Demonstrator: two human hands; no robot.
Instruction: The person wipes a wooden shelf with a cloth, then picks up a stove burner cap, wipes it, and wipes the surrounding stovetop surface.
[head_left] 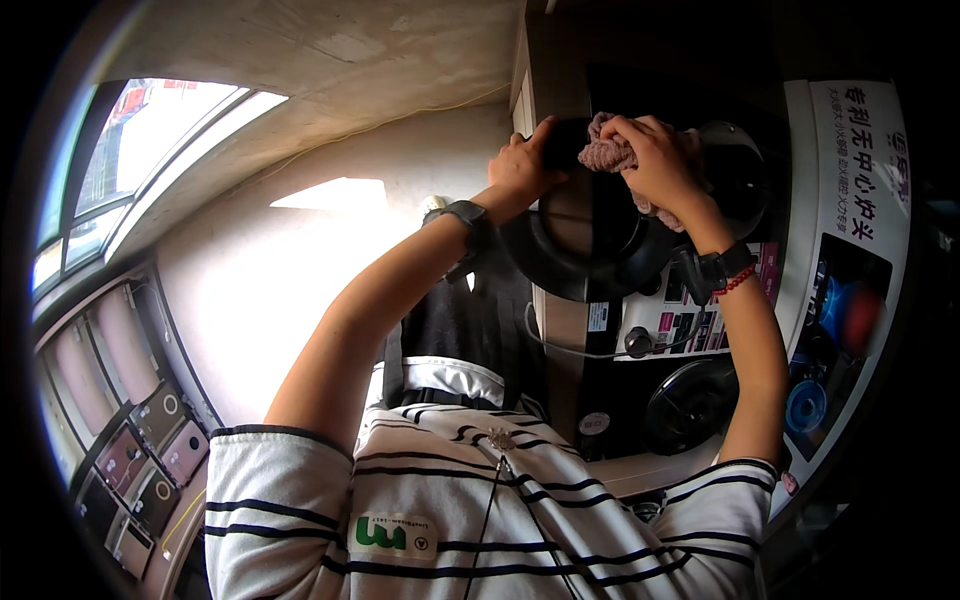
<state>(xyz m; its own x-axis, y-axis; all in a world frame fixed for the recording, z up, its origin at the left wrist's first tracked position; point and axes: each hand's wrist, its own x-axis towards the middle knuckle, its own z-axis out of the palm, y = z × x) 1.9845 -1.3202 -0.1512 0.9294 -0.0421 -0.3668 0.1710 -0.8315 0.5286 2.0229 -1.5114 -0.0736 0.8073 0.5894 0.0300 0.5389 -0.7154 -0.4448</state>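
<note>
My left hand is closed on the upper left edge of a large black ring-shaped piece, held over a dark cooktop. My right hand grips a crumpled pink cloth against the upper part of that piece, its fingertips partly hidden in the cloth. Just right of the cloth is a round dark burner part. Below the ring lies a printed label sheet with a black knob and a thin cable across it.
A second black burner sits nearer my body. A printed white display board borders the right. On the left are a bright window, a sunlit wall and floor, and several boxy appliances at lower left.
</note>
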